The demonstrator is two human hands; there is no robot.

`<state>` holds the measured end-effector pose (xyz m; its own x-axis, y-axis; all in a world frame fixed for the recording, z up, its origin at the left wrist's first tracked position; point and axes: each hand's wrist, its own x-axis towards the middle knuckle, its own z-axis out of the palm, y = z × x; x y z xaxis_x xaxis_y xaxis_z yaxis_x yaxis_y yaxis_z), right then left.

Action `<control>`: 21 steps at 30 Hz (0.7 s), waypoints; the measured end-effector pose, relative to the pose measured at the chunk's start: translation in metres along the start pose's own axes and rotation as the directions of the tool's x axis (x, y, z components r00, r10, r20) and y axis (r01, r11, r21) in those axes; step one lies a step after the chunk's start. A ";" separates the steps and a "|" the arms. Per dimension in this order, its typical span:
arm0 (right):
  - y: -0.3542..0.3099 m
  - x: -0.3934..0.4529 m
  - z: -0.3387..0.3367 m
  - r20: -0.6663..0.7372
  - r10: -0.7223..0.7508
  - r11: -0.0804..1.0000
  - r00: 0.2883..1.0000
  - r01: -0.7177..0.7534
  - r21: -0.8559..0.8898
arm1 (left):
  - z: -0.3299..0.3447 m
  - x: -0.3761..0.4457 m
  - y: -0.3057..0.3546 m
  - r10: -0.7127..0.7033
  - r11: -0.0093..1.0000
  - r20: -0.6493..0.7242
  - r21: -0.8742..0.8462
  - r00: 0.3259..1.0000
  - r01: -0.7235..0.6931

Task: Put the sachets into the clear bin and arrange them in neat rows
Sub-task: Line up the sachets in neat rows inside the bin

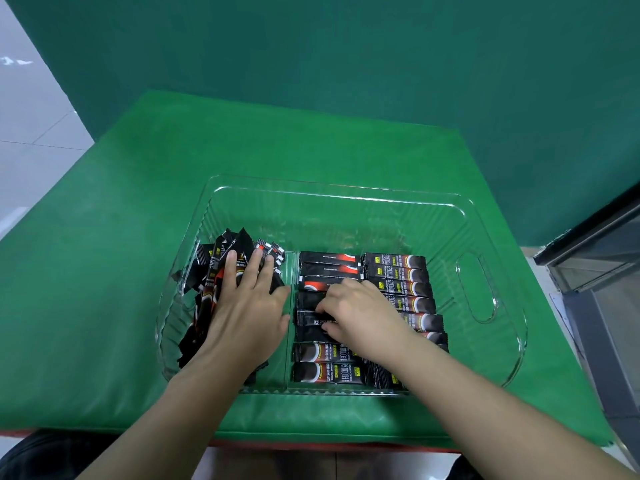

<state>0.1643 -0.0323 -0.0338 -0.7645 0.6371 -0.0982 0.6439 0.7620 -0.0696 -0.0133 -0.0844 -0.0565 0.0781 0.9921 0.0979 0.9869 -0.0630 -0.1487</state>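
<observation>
Inside the clear bin (339,199), your flat left hand (247,299) presses loose sachets (207,271); your right hand (356,306) pinches one "INSTANT COFFEE" sachet (311,318) among two rows (398,282).

The right hand (360,313) covers several black stick sachets in the two neat rows (398,282); the left hand (247,306) hides part of the loose black sachet heap (211,271) — print too small to read.
</observation>
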 end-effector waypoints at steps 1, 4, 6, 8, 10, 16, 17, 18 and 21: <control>0.000 0.000 0.000 -0.005 0.006 1.000 1.000 -0.006 -0.001 | 0.001 0.000 0.000 -0.003 1.000 -0.005 -0.004 1.000 0.003; 0.000 0.000 0.000 -0.021 0.020 1.000 1.000 -0.020 0.012 | 0.003 0.000 -0.001 -0.008 1.000 -0.033 0.006 0.999 0.008; 0.001 0.000 0.001 -0.023 0.025 1.000 0.999 -0.025 0.017 | 0.002 0.000 -0.001 -0.012 1.000 -0.037 0.001 0.999 0.012; 0.001 0.001 0.001 -0.021 0.030 0.999 0.999 -0.029 0.022 | 0.002 0.000 -0.001 -0.020 1.000 -0.032 -0.011 0.999 0.019; 0.002 0.004 0.000 -0.026 0.048 0.997 0.999 -0.046 0.064 | 0.002 0.000 -0.001 -0.022 1.000 -0.037 -0.018 0.999 0.021; 0.004 0.039 -0.010 -0.043 0.143 0.951 0.989 -0.125 0.284 | 0.001 -0.001 -0.001 -0.022 0.999 -0.050 -0.035 0.999 0.020; 0.003 0.048 -0.011 -0.038 0.161 0.936 0.986 -0.141 0.323 | 0.001 -0.001 -0.001 -0.022 0.999 -0.051 -0.036 0.998 0.020; 0.001 0.057 -0.013 -0.024 0.180 0.918 0.983 -0.159 0.363 | 0.000 -0.001 -0.001 -0.022 0.999 -0.050 -0.037 0.999 0.020; -0.003 0.080 -0.017 0.040 0.201 0.869 0.979 -0.197 0.453 | 0.000 -0.002 -0.001 -0.025 0.999 -0.043 -0.043 0.999 0.023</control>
<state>0.1001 0.0184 -0.0243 -0.6175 0.7722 -0.1498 0.7243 0.4839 -0.4911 -0.0145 -0.0863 -0.0565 0.0591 0.9879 0.1437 0.9936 -0.0444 -0.1038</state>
